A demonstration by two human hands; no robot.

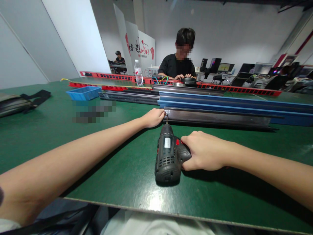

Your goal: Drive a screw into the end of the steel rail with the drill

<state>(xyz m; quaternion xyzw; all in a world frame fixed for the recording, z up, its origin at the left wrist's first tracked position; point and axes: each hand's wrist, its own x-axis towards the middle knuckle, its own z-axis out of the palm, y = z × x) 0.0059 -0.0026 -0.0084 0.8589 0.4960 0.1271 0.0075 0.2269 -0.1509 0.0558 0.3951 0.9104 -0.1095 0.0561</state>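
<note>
My right hand is wrapped round the handle of a black cordless drill that lies on its side on the green table. The drill's bit points at the near left end of a long dark metal rail. My left hand is closed against that same end of the rail, its fingertips pinched right beside the drill bit. What the fingers pinch is too small to make out.
Behind the rail lie long blue profiles and dark rails. A blue tray, a water bottle and red strips sit farther back. A dark bag lies at left. A person in black works opposite.
</note>
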